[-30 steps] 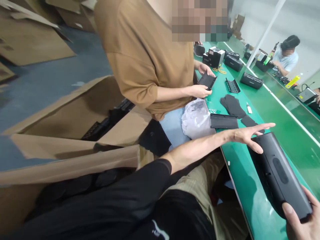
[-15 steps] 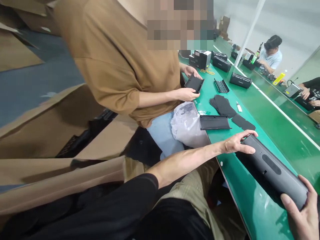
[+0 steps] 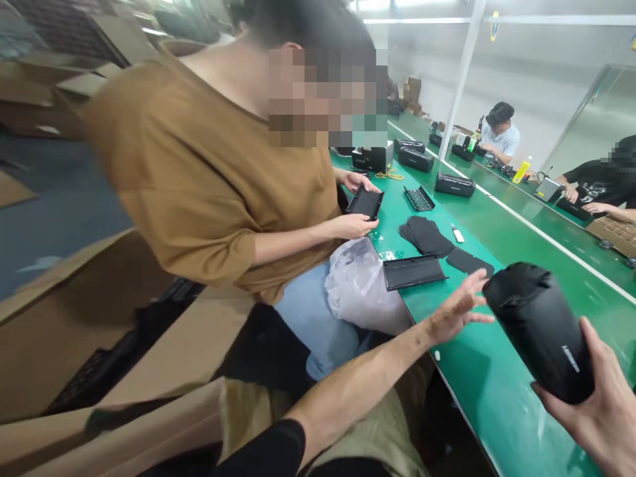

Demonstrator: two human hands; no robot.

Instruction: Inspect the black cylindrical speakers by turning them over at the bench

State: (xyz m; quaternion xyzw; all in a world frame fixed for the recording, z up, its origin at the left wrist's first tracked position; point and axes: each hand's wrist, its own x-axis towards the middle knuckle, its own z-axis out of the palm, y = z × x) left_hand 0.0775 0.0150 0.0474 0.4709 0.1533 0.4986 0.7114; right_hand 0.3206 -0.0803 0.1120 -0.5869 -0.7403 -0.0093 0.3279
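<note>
My right hand grips a black, rounded portable speaker by its near end, holding it tilted above the green table. White lettering shows on its side. Beside the speaker's far end, my left hand is open with its fingers spread; whether a fingertip touches the casing I cannot tell. Just beyond my left hand lie a black curved cover, a dark thin sheet and a pile of similar sheets.
To my left, a co-worker in a brown shirt holds another black cover. A plastic bag hangs at the table edge. Open cardboard boxes stand at left. More speakers and a perforated grille lie farther along.
The speaker has turned in my right hand, so its lettered side and one end now show. My left hand has let go and opened. The view has tilted up.
</note>
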